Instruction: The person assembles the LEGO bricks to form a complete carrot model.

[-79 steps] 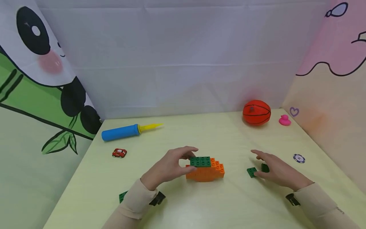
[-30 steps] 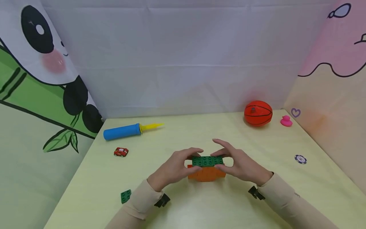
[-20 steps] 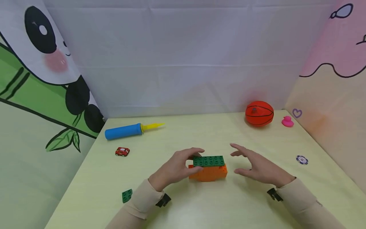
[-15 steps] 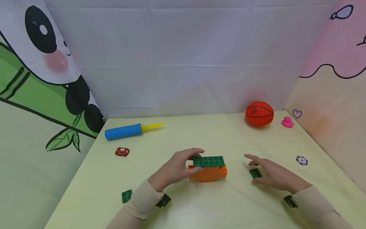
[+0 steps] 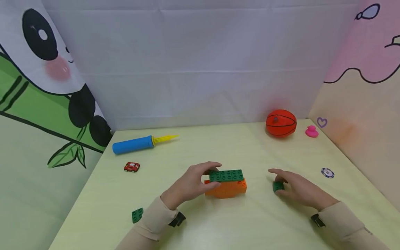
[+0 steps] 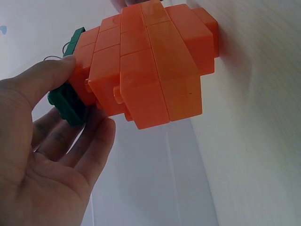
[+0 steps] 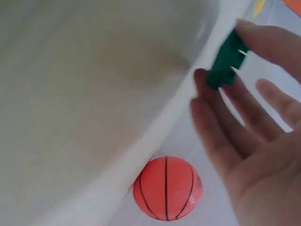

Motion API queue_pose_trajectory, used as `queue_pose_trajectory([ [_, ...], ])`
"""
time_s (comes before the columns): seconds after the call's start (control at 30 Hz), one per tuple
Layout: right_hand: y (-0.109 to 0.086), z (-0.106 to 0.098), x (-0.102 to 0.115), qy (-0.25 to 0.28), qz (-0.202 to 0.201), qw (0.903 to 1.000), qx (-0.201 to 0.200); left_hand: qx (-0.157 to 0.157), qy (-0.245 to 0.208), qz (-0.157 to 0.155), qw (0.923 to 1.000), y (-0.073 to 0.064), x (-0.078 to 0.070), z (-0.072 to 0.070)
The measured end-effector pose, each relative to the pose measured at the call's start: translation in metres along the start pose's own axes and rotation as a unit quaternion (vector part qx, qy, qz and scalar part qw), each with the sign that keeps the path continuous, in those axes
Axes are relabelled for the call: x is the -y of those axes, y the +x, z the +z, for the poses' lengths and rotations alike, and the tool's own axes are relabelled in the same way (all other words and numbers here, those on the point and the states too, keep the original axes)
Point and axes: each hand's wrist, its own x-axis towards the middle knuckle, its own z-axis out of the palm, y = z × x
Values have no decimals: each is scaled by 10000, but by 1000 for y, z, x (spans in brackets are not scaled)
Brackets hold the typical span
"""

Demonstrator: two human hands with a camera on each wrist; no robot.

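Note:
An orange structure of stacked toy building bricks (image 5: 227,190) stands on the table, with a row of green bricks (image 5: 231,175) along its top. My left hand (image 5: 191,184) holds its left end between thumb and fingers. In the left wrist view the thumb presses the orange bricks (image 6: 146,61) near the green row (image 6: 70,106), with the fingers behind. Off to the right, my right hand (image 5: 299,189) pinches a small green brick (image 5: 278,186). The right wrist view shows that green brick (image 7: 229,60) between thumb and fingertips.
A loose green brick (image 5: 137,215) lies beside the left sleeve. Farther out are a red toy car (image 5: 132,167), a blue pump (image 5: 132,144) with a yellow nozzle, a toy basketball (image 5: 281,123), a pink duck (image 5: 311,131) and a poker chip (image 5: 327,173).
The right hand pressed a green brick onto the row's right end, let go, moved right and picked up another green brick. The left hand stays on the structure.

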Motion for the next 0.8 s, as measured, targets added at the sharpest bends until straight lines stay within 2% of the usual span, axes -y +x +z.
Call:
queue_pose_trajectory([
  [0.1,4,-3,10,214,-193,9994,-194,14,-8,-6,10000,0,0,0],
  [0.2,10,-6,26,317,-590,9959,-611,19,-24,-29,10000,0,0,0],
  [0.3,18,-8,47,504,-1097,9870,-1057,34,-28,-32,10000,0,0,0],
  [0.37,23,-9,61,687,-1466,9796,-1193,33,-52,-22,10000,0,0,0],
  [0.53,36,-5,85,1016,-2034,9676,-1102,44,-148,50,9999,1,1,1],
  [0.63,40,-3,92,1057,-2052,9681,-973,47,-169,90,9998,1,1,1],
  [0.8,43,-2,96,1174,-1863,9728,-719,17,-139,108,9998,0,0,0],
])
